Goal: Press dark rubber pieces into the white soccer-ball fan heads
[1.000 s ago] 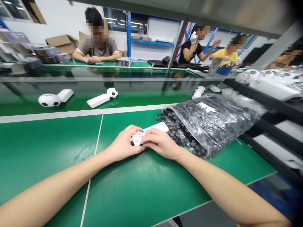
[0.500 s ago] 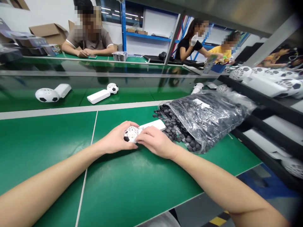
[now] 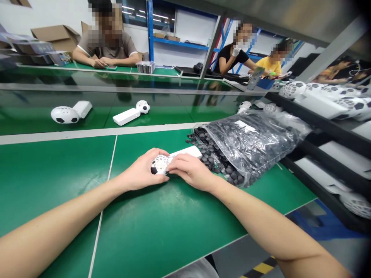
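Note:
A white hand-held fan (image 3: 162, 163) with a football-patterned round head and a flat white handle lies on the green table mat (image 3: 174, 231). My left hand (image 3: 142, 172) is curled around the head from the left. My right hand (image 3: 189, 172) is closed over the neck and handle from the right, fingertips pressing on the head. A clear plastic bag (image 3: 252, 143) full of small black pentagon pieces lies just right of my hands, its mouth spilling pieces towards the handle.
Two more football fans (image 3: 65, 114) (image 3: 131, 113) lie on the conveyor belt beyond the white strip. A black rack (image 3: 327, 127) on the right holds several fans. Three people sit at the far benches, with cardboard boxes (image 3: 56, 34) behind.
Both hands stay on the fan, whose head has turned slightly. The fans on the belt have shifted a little to the right.

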Tool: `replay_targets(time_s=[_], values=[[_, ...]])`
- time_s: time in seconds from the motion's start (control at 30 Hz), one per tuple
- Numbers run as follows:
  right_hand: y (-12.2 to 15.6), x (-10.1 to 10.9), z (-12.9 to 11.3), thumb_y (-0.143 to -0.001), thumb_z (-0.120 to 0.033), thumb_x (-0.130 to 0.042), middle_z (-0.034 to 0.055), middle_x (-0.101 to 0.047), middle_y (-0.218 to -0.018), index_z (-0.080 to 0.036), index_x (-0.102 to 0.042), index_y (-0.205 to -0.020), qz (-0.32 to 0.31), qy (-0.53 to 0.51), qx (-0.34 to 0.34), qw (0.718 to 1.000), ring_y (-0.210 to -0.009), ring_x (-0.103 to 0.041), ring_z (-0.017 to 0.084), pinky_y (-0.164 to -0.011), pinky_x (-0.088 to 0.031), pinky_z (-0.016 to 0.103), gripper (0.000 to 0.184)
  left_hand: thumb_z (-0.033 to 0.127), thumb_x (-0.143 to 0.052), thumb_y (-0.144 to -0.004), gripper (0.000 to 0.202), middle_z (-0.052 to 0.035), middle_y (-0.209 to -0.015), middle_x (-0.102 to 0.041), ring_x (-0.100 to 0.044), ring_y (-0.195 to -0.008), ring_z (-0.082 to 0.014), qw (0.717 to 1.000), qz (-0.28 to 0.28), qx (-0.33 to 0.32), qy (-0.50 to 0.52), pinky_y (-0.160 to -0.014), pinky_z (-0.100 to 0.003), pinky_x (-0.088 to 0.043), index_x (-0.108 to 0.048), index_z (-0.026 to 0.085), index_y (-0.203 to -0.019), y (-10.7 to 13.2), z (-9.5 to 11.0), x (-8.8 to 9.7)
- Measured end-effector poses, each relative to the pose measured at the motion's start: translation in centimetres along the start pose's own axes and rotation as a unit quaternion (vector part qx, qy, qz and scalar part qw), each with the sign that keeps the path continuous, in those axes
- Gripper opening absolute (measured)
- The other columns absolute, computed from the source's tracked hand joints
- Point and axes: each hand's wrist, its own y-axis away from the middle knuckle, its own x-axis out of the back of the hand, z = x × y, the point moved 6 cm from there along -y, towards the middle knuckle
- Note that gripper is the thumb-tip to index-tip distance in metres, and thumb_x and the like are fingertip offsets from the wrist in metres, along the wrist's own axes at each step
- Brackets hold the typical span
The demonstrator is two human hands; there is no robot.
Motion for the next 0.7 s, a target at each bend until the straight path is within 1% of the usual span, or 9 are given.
replay_targets(time_s=[0.1,0.17,0.23,0.33,0.43,0.57,0.63,0.7], values=[[-0.3,0.1,0.2,-0.084,-0.016,-0.055,0.0017,-0.064,-0.079,-0.019,-0.060,-0.081,0.013,-0.010,-0.029,0.999,-0.077,-0.058,0.015,-0.074,-0.044,0.029,0.006,0.039,-0.065,-0.067,0.045,-0.0021,-0.106,-0.055,-0.052,-0.096,-0.0223,1.000,0.011,0.003,0.006,-0.083,-0.035,-0.042,-0.050,0.023,-0.107,0.0,0.2,0.0],[-0.4,0.2,0.4,-0.081,-0.015,-0.061,-0.0003,-0.064,-0.073,-0.018,-0.059,-0.076,0.022,-0.025,-0.051,0.998,-0.071,-0.058,0.013,-0.071,-0.044,0.027,0.005,0.037,-0.063,-0.068,0.042,-0.0021,-0.105,-0.055,-0.052,-0.095,-0.0221,1.000,0.015,0.006,0.006,-0.082,-0.035,-0.042,-0.051,0.023,-0.106,0.0,0.4,0.0],[-0.5,0.2,0.6,-0.078,-0.015,-0.064,-0.0013,-0.063,-0.070,-0.018,-0.059,-0.073,0.027,-0.049,-0.056,0.997,-0.068,-0.057,0.012,-0.070,-0.043,0.026,0.007,0.032,-0.062,-0.068,0.039,-0.0021,-0.105,-0.055,-0.052,-0.096,-0.0217,1.000,0.020,0.003,0.004,-0.083,-0.034,-0.042,-0.051,0.022,-0.105,0.0,0.5,-0.2],[-0.6,0.1,1.2,-0.076,-0.017,-0.067,-0.0016,-0.063,-0.070,-0.018,-0.060,-0.073,0.020,-0.076,-0.075,0.994,-0.069,-0.057,0.012,-0.069,-0.042,0.025,0.007,0.029,-0.060,-0.066,0.039,-0.0023,-0.105,-0.055,-0.052,-0.096,-0.0216,0.999,0.032,-0.004,0.000,-0.084,-0.034,-0.042,-0.051,0.022,-0.104,0.1,0.7,-0.4],[-0.8,-0.1,1.9,-0.074,-0.023,-0.069,-0.0020,-0.063,-0.071,-0.018,-0.061,-0.071,0.000,-0.083,-0.105,0.991,-0.067,-0.057,0.011,-0.066,-0.041,0.023,0.010,0.027,-0.058,-0.066,0.036,-0.0024,-0.101,-0.055,-0.053,-0.093,-0.0218,0.999,0.046,-0.010,-0.006,-0.081,-0.034,-0.042,-0.051,0.022,-0.101,0.2,0.7,-0.5],[-1.2,-0.1,1.7,-0.078,-0.029,-0.066,-0.0030,-0.064,-0.072,-0.018,-0.061,-0.071,-0.020,-0.048,-0.091,0.994,-0.070,-0.058,0.010,-0.068,-0.038,0.022,0.014,0.029,-0.055,-0.069,0.030,-0.0019,-0.098,-0.057,-0.055,-0.090,-0.0217,0.998,0.054,-0.018,-0.009,-0.077,-0.032,-0.044,-0.051,0.022,-0.098,0.0,0.8,-0.5],[-1.3,0.2,1.4,-0.078,-0.032,-0.065,-0.0026,-0.064,-0.074,-0.018,-0.062,-0.073,-0.006,-0.019,-0.079,0.997,-0.074,-0.059,0.010,-0.069,-0.038,0.022,0.015,0.031,-0.055,-0.070,0.029,-0.0011,-0.099,-0.057,-0.056,-0.089,-0.0213,0.999,0.044,-0.027,-0.004,-0.077,-0.031,-0.045,-0.050,0.024,-0.098,0.0,0.8,-0.5],[-1.3,0.6,1.3,-0.077,-0.035,-0.065,-0.0009,-0.065,-0.077,-0.018,-0.062,-0.076,0.023,0.003,-0.073,0.997,-0.077,-0.059,0.010,-0.070,-0.040,0.021,0.018,0.036,-0.056,-0.072,0.029,0.0000,-0.098,-0.059,-0.058,-0.087,-0.0210,0.998,0.038,-0.040,-0.003,-0.076,-0.029,-0.047,-0.049,0.025,-0.099,-0.1,0.2,-0.6]])
